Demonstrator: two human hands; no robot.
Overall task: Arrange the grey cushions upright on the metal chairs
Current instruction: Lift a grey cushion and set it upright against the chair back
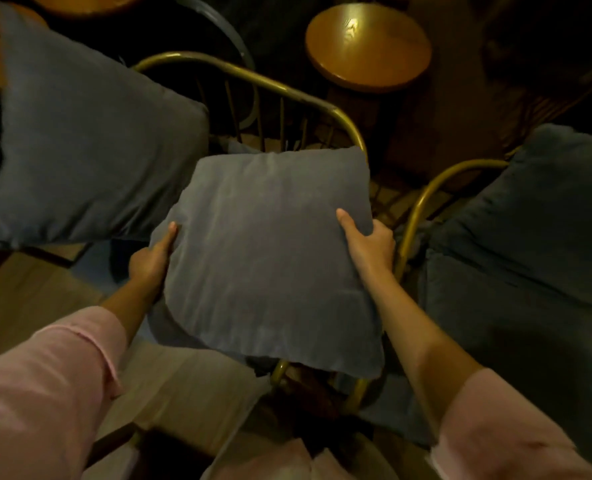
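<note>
Both hands on one grey cushion [270, 258] | your left hand [150, 259] clasps its left edge, thumb on top; your right hand [369, 242] clasps its right edge likewise | cushion held over the brass-coloured metal chair [263, 81], broad face tilted up toward you, top edge toward the chair back | second cushion [90, 150] stands at left, third [530, 216] rests on the right chair.

A dim café or lounge: brass-framed metal chairs [253, 84] with grey cushions [90, 150], small round wooden tables [367, 46].
</note>
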